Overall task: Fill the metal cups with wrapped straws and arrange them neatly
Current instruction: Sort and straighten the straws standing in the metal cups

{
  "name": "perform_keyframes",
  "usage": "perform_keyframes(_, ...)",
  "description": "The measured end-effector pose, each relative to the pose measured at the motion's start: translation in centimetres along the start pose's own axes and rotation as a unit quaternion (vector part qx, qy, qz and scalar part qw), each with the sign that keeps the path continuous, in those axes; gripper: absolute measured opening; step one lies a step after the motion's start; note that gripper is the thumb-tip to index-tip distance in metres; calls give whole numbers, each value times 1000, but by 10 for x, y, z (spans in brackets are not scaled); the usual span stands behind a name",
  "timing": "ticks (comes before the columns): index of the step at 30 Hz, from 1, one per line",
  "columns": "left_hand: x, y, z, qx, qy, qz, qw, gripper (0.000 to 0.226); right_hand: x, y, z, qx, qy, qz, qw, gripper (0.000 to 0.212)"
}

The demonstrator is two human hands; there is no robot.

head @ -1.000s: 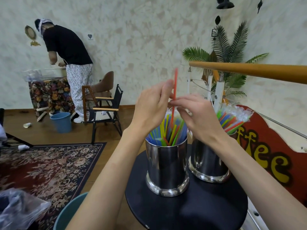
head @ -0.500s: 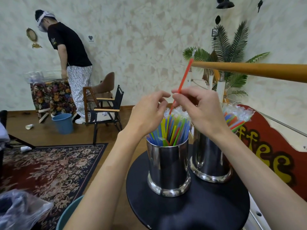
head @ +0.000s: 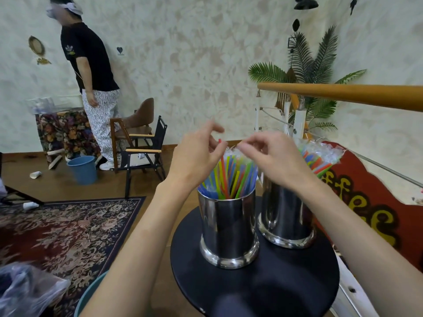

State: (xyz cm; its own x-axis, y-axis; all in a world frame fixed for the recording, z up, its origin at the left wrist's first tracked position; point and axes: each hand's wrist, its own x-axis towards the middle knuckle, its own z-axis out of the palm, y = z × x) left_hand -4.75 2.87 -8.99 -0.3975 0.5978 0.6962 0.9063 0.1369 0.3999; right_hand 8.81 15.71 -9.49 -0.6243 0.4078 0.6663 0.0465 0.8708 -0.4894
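A red straw (head: 223,167) stands in the near metal cup (head: 229,227), its top end raised above the other wrapped straws (head: 238,177) packed there. The cup is placed on a round black table (head: 263,284), slightly left of its middle. The clear wrapper tips above the cup are partly covered by both hands and are hard to make out.

The left hand (head: 196,156) is held just left of the red straw's top, fingers loosely curled and spread; whether the straw is touched cannot be told, and nothing is seen gripped. The right hand (head: 274,154) is held over the right side of the same cup, fingers bent downward, blurred at the tips; nothing is seen held in it.

A second metal cup (head: 286,220) is set just right and farther back, touching or nearly touching the first; its upper part is hidden behind the right forearm, and its straws (head: 320,159) lean out to the right.

A wooden rail (head: 343,94) crosses the upper right, and a red sign (head: 366,202) with yellow letters is cut off by the arm. At far left another person (head: 91,72) is seen standing by a blue bucket (head: 82,169) and a folding chair (head: 146,154). A patterned rug (head: 64,227) covers the floor on the left.
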Motion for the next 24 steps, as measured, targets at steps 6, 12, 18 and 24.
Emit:
perform_keyframes(6,-5,-6,-1,161,-186,14,969,26,-1,25,-17,-47,-41,104,993,17)
perform_keyframes(12,-5,1,1,127,-216,-10,968,49,-6,34,-7,46,-170,148,973,26)
perform_keyframes(18,-10,2,11,139,-204,23,969,65,-10,40,-4,75,-190,136,969,33)
perform_keyframes(24,-8,-1,25,80,-153,13,985,48,-14,39,2,50,-192,99,975,26)
